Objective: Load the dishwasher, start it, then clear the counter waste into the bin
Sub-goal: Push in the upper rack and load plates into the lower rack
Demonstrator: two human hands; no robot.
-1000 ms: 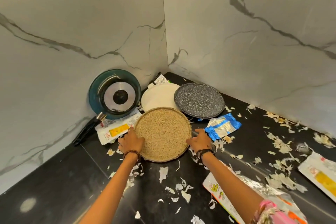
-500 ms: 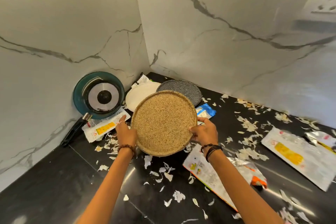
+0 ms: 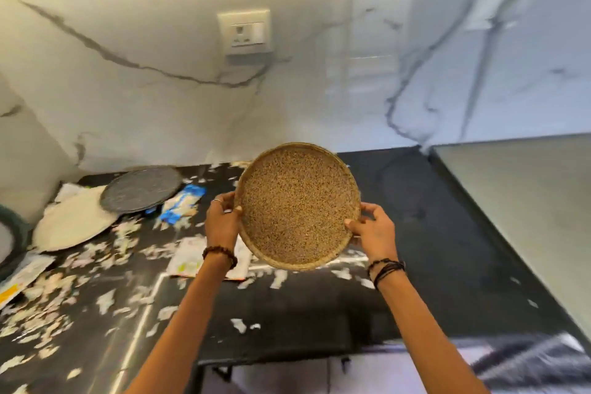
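So we've got the speckled tan plate [image 3: 299, 205] gripped by left hand [image 3: 221, 223] and right hand [image 3: 374, 231] — up off the littered desk [image 3: 447, 233].

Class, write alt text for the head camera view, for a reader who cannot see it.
Two hands, left and right, hold a round speckled tan plate by its rim above a black counter littered with white scraps, beside a grey plate.
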